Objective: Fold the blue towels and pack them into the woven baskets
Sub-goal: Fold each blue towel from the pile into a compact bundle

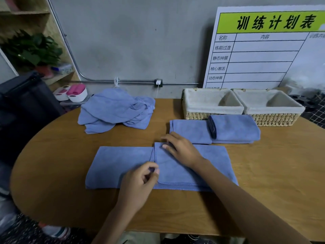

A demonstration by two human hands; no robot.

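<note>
A blue towel [116,164] lies flat at the middle of the wooden table [52,155], its right part folded over toward the centre. My right hand [181,150] rests with straight fingers on the far corner of that folded flap. My left hand [139,180] pinches the flap's near left edge. Two folded blue towels [233,129] lie behind, in front of two lined woven baskets [212,104] [274,106], both with nothing in them. A heap of unfolded blue towels [116,110] sits at the back left.
A large white schedule board [263,50] leans on the wall behind the baskets. A dark bag [26,106] stands off the table's left edge, with shelves, a plant and pink-and-white slippers [73,92] beyond. A grid rack [316,110] is at the far right.
</note>
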